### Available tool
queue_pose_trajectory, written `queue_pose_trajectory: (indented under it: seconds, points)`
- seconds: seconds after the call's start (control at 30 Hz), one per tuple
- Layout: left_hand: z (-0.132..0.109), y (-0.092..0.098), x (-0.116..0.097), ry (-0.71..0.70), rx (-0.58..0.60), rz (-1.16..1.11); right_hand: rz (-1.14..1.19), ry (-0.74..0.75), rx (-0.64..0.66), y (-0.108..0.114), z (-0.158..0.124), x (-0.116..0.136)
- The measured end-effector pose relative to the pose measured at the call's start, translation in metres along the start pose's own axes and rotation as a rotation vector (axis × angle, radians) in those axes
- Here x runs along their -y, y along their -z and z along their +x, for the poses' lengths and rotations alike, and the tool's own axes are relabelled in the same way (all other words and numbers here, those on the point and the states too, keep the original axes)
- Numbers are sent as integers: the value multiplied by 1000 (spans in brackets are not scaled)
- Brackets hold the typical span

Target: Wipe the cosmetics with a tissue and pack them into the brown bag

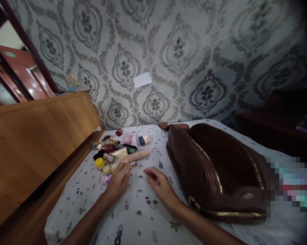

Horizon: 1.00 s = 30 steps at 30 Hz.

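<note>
The small cosmetics lie in a loose group just beyond the left grip (119, 178) and to its left. Nearest to it is a pale-yellow jar (107, 170), beside its fingers, with a purple item (105, 179) lower down. The left grip is bent down at the edge of this group; I cannot tell if it holds something. A long beige tube (136, 156) lies just ahead of its fingertips, and a cream tube (120, 153) is behind that one. The jar with yellow lid (99, 163) is further to the left.

The right grip (160, 185) is half curled, with a narrow gap, and I see nothing in it. It stands apart from the cosmetics, to the right of the left grip. Close to the right of it is a big brown bag (180, 160). Under both grips spreads a white patterned sheet (139, 217). Far beyond them is the wallpapered wall (179, 78).
</note>
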<state>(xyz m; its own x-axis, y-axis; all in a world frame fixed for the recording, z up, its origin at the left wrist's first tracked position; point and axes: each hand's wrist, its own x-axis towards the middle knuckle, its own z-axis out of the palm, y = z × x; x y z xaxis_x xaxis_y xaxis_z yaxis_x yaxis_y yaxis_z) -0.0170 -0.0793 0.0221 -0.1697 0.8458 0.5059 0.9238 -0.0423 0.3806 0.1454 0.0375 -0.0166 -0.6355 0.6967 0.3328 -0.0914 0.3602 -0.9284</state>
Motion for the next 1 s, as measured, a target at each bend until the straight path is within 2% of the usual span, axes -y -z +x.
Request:
queue_pose_trajectory:
  seconds: [0.17, 0.4, 0.63, 1.0]
  points:
    - [10, -4, 15, 29, -37, 35, -111, 49, 45, -4, -5, 0]
    - [1, -24, 19, -108, 10, 208, -170, 61, 88, -3, -6, 0]
    - [2, -22, 15, -99, 91, 300, -201, 62, 139, -1, -6, 6]
    - [2, -20, 14, -107, 98, 303, -200, 55, 151, -1, -3, 8]
